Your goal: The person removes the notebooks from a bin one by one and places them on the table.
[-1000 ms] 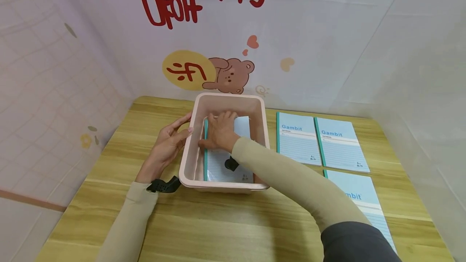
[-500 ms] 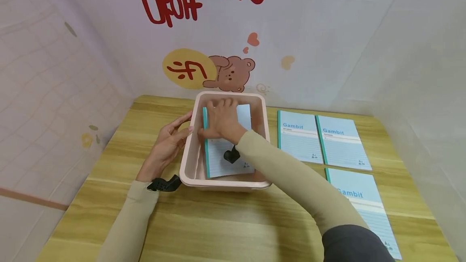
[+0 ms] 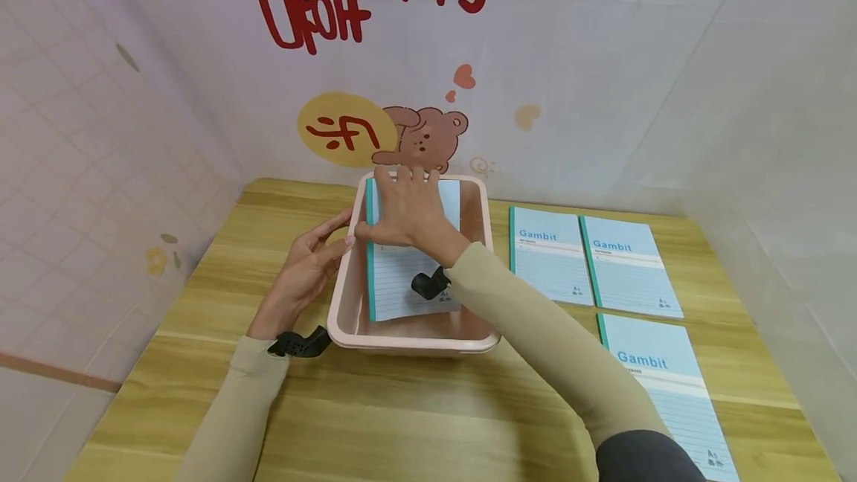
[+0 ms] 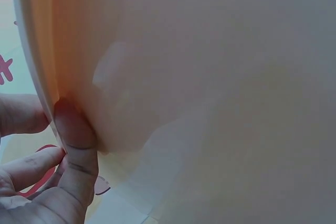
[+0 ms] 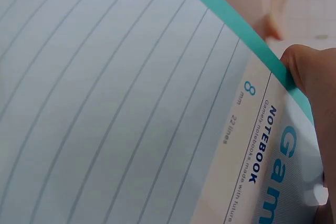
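A pink plastic bin (image 3: 413, 335) stands near the back of the table. My left hand (image 3: 303, 274) holds its left side, and in the left wrist view the thumb (image 4: 76, 129) lies against the bin wall (image 4: 210, 77) at the rim. Above the bin, my right hand (image 3: 408, 210) grips a light blue notebook (image 3: 411, 281) with a green spine. The thumb (image 5: 302, 66) is at the spine edge in the right wrist view, where the notebook cover (image 5: 131, 103) looks bowed. In the head view the fingers reach over the notebook's top edge.
Right of the bin lie two similar notebooks side by side, one nearer (image 3: 549, 255) and one farther right (image 3: 631, 266). A third notebook (image 3: 676, 393) lies in front of them, partly behind the right sleeve. A printed wall sheet (image 3: 569, 58) hangs behind the wooden table (image 3: 402, 422).
My right hand has raised the notebook from inside the bin, up and toward the back, to about rim level. The left hand has stayed on the bin's side.
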Demonstrator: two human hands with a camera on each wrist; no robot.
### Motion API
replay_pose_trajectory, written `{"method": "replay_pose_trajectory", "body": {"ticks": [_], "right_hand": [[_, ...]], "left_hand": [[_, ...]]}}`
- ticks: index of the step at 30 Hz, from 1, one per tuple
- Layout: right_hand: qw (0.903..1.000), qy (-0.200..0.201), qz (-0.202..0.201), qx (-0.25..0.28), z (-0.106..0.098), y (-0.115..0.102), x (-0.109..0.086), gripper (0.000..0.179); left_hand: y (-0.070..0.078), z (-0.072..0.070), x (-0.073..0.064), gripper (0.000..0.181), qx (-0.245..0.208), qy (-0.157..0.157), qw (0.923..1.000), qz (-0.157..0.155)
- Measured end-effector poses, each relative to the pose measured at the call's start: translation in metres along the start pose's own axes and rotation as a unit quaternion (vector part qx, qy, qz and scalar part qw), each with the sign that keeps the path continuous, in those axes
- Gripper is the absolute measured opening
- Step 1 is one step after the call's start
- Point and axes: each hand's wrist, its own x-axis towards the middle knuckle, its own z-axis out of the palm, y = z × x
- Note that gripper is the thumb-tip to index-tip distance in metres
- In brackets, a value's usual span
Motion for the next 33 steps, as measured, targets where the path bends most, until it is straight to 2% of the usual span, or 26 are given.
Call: {"method": "replay_pose_trajectory", "body": {"ticks": [7,12,18,22,29,33], "right_hand": [[0.9986,0.047,-0.009,0.021,-0.022,0.005,-0.014,0.087],[0.9970,0.070,-0.012,0.032,-0.045,0.008,-0.023,0.085],[0.9903,0.126,-0.018,0.056,-0.078,0.016,-0.036,0.071],[0.9855,0.151,-0.019,0.075,-0.097,0.026,-0.046,0.073],[0.9792,0.159,-0.005,0.126,-0.122,0.048,-0.066,0.082],[0.9730,0.162,0.000,0.164,-0.131,0.062,-0.076,0.076]], "left_hand": [[-0.002,0.001,0.000,0.064,-0.001,-0.003,1.0000,0.001],[-0.003,0.000,-0.001,0.064,-0.010,-0.005,0.9999,0.004],[-0.003,-0.001,-0.001,0.064,0.002,-0.002,0.9999,0.011],[-0.003,0.000,-0.002,0.063,0.004,0.001,0.9999,0.016],[-0.002,0.001,0.000,0.063,-0.007,0.001,0.9998,0.020],[-0.002,0.001,0.000,0.064,-0.007,0.001,0.9998,0.017]]}}
